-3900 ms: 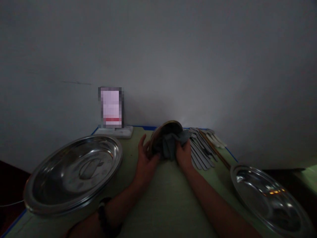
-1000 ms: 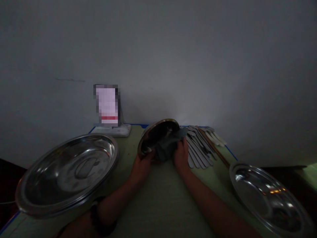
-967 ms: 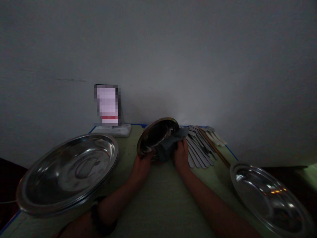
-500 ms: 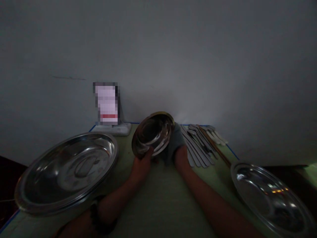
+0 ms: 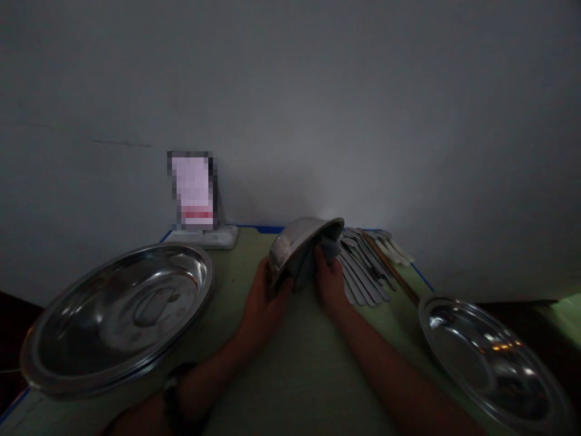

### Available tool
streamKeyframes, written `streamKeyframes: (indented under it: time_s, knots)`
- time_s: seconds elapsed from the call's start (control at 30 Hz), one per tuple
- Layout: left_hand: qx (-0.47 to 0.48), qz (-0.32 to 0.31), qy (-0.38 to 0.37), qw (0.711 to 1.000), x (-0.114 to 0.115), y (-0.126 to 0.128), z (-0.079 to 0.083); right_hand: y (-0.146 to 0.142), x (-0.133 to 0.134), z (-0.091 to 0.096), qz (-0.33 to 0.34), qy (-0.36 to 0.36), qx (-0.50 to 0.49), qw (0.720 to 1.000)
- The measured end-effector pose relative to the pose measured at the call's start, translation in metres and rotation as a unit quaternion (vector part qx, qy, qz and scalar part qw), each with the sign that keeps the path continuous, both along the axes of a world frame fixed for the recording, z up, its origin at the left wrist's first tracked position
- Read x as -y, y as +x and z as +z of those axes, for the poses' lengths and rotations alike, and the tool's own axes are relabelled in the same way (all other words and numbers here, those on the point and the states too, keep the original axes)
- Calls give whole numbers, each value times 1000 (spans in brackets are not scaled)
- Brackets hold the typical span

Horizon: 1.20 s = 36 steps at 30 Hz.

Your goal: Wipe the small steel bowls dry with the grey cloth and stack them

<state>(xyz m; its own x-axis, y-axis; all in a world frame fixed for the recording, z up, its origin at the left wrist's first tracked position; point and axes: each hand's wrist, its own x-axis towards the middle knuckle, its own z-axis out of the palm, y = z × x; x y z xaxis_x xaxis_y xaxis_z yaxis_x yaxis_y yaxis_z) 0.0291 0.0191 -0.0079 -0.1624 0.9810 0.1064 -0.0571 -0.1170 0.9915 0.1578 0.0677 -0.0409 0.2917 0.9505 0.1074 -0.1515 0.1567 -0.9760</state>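
Observation:
A round metal bowl [image 5: 299,233] is tilted above the middle of the table, its outside facing up and its opening turned down to the right. My left hand [image 5: 267,297] grips its lower left rim. A grey cloth [image 5: 305,265] lies against the bowl's inside, bunched under the rim. My right hand [image 5: 329,278] is closed on the cloth, thumb uppermost, and presses it into the bowl. Part of the cloth and the fingers of my right hand are hidden beneath the bowl.
Stacked large metal basins [image 5: 118,315] stand at the left. A metal basin [image 5: 490,363] sits at the right edge. Several pieces of flat cutlery [image 5: 363,278] and brown chopsticks [image 5: 390,263] lie behind my right hand. A blurred screen [image 5: 193,188] rests on a white stand [image 5: 204,237] by the wall.
The bowl has turned over, from its hollow facing me to its outside facing up, and shifted slightly right. My right hand with the cloth has moved from its outside to its inside.

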Motion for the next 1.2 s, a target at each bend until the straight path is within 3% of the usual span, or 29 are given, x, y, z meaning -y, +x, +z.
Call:
streamKeyframes:
  time_s: [0.1, 0.23, 0.47, 0.57, 0.63, 0.8, 0.9, 1.07, 1.2]
  knots:
    - [-12, -13, 8, 1000, -1, 2, -3, -1, -1, -2, 37, -9, -11, 999]
    - [-33, 33, -14, 999, -9, -3, -9, -5, 0, -1, 55, 5, 53, 997]
    - [-66, -56, 55, 995, 3, -10, -1, -3, 2, -2, -55, 50, 45, 996]
    - [-64, -31, 34, 997, 4, -7, -1, -2, 2, 0, -62, 27, 40, 997]
    - [-72, 3, 8, 997, 0, -4, -2, -4, 3, 3, -47, 9, 40, 998]
    - [-66, 12, -30, 997, -8, -2, -8, -13, 6, 4, 14, 14, 85, 996]
    - [-76, 30, -31, 996, -6, -3, -12, -17, 7, 2, -21, 38, 108, 993]
    - [-105, -51, 14, 993, 1, -9, -17, -5, 7, 7, -88, 97, 120, 984]
    - [-98, -48, -28, 994, 2, -9, -17, 5, 5, 15, -135, 117, 119, 977]
